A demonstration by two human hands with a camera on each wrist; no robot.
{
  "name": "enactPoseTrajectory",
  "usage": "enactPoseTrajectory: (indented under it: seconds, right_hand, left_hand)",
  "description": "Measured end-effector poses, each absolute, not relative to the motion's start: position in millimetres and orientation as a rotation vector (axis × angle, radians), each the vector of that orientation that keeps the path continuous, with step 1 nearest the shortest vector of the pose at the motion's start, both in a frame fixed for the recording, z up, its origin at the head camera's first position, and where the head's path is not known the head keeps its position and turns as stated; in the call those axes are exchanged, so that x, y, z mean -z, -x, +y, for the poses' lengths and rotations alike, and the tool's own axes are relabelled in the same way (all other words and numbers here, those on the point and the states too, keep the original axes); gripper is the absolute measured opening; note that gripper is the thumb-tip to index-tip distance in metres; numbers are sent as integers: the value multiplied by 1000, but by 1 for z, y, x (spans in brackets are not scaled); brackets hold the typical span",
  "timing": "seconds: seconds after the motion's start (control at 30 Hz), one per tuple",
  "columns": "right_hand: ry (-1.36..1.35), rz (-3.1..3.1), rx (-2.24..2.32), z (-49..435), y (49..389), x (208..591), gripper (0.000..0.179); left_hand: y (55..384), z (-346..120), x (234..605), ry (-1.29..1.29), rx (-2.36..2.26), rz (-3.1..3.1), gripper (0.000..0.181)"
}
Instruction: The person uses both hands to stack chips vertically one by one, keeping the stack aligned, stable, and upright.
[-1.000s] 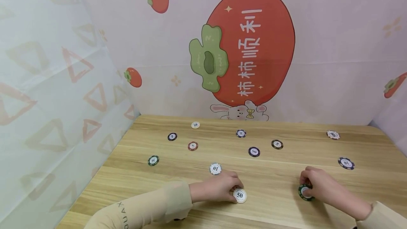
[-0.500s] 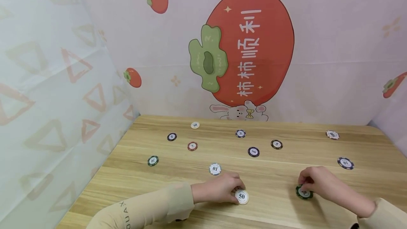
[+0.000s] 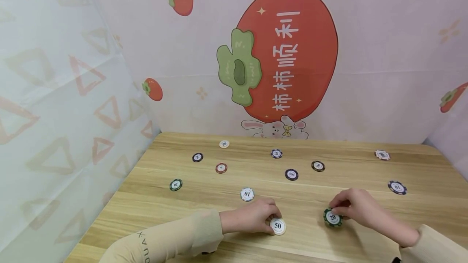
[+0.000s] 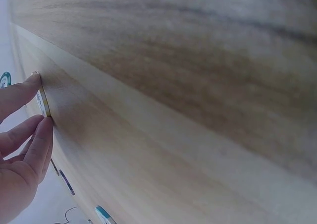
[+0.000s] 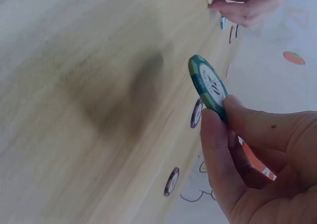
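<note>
My left hand holds a white poker chip marked 50 by its edges, thumb on one side and fingertips on the other. In the left wrist view this chip lies flat on or very near the wood. My right hand pinches a green poker chip marked 20 between thumb and fingers. The right wrist view shows the green chip tilted and lifted off the table, its shadow falling on the wood. The green chip is to the right of the white one, with a gap between them.
Several other chips lie spread over the wooden table: a white-and-blue 10 chip beyond my left hand, a purple 500 chip, a black chip and a dark blue 10 chip at right. A printed cloth hangs behind.
My right hand has lifted the green chip and carried it left toward the white chip, and its 20 now faces up plainly. The white chip shifted slightly right, then stayed still.
</note>
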State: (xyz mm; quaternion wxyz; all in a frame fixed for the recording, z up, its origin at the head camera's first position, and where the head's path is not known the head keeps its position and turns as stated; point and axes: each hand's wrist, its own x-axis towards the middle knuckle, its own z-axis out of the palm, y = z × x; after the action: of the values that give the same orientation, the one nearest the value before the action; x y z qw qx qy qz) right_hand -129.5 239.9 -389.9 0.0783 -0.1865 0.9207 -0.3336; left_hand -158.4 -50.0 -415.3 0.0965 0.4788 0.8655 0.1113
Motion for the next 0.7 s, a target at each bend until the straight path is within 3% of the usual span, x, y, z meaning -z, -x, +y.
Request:
enactPoseTrajectory:
  seconds: [0.7]
  right_hand:
    - [300, 2447, 1469, 208, 132, 395, 20]
  left_hand:
    - [159, -50, 416, -1364, -363, 2543, 34]
